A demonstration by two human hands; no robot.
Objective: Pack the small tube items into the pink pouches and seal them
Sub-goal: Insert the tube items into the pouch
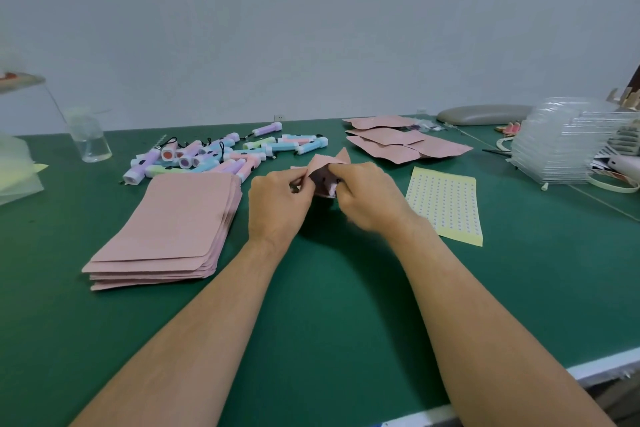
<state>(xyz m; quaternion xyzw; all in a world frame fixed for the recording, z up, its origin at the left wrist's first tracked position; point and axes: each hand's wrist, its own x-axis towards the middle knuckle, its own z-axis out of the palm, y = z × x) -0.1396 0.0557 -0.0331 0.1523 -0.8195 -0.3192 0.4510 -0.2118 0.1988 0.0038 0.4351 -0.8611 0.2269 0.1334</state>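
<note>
Work piece: one matte pink pouch (325, 168) of flat, soft film was held just above the green table mat (311, 305), at centre, between both hands. The left hand (280, 204) pinched one lip of the mouth between thumb and fingertips. The right hand (367, 198) gripped the opposite lip with curled fingers, so the mouth was spread. A pale tube end (331, 189) showed inside the mouth; how far in it sat could not be told.

Handling (judged): the pouch looked very light and limp, likely to crease, with no stiffness of its own. It is best taken at the mouth edges, one lip per hand, as here. The pastel plastic tubes (221, 158) looked light, rigid, smooth and prone to roll. The black cords on some could snag their neighbours. They are best taken by the barrel, mid-length.

Counts:
- Pouch in hand: 1.
- Stack of empty pink pouches (173, 229), left of the hands: at least six edges visible; exact number not readable.
- Loose tubes, heaped behind the stack: roughly twenty; overlap prevented an exact count.
- Filled pink pouches (391, 144), to the right of the heap: about five, overlapping.
- Yellow sheet of small round stickers (446, 204), just right of the right hand: 1; presumably the seals.
- Clear plastic jar (90, 142), far left: 1.
</note>
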